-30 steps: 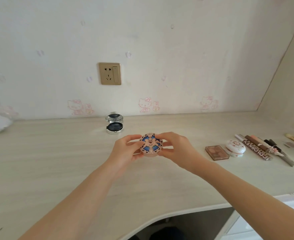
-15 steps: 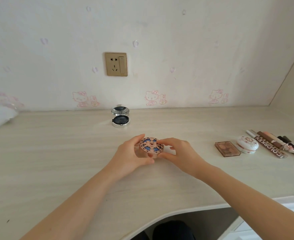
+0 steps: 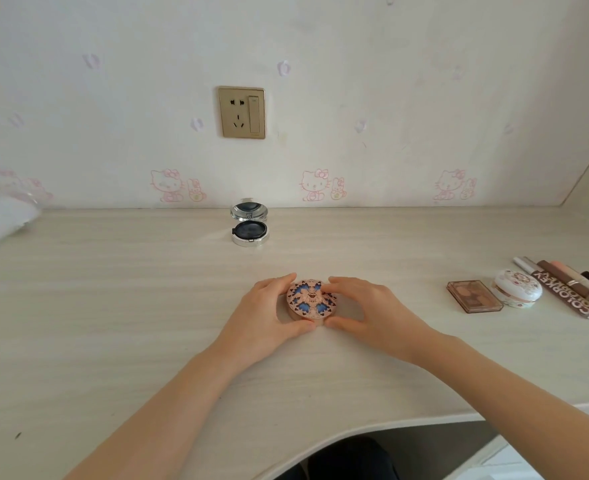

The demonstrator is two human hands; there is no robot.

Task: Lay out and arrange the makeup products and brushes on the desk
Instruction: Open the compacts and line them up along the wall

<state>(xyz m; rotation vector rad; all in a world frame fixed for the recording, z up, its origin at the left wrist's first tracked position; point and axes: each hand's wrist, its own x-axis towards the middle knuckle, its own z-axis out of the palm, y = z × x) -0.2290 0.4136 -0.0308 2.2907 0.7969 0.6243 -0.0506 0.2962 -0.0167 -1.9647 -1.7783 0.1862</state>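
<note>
In the head view we saw the compact (image 3: 311,299) lying flat, lid up, mid-surface (image 3: 113,306), directly between the hands. The left hand (image 3: 265,317) curled round its left edge and the right hand (image 3: 372,313) round its right, thumbs at the near rim. Being round, it had no long axis. We judged the right hand nearer the row to the right: palette (image 3: 474,295), white case (image 3: 518,288), pencils (image 3: 563,285).
</note>
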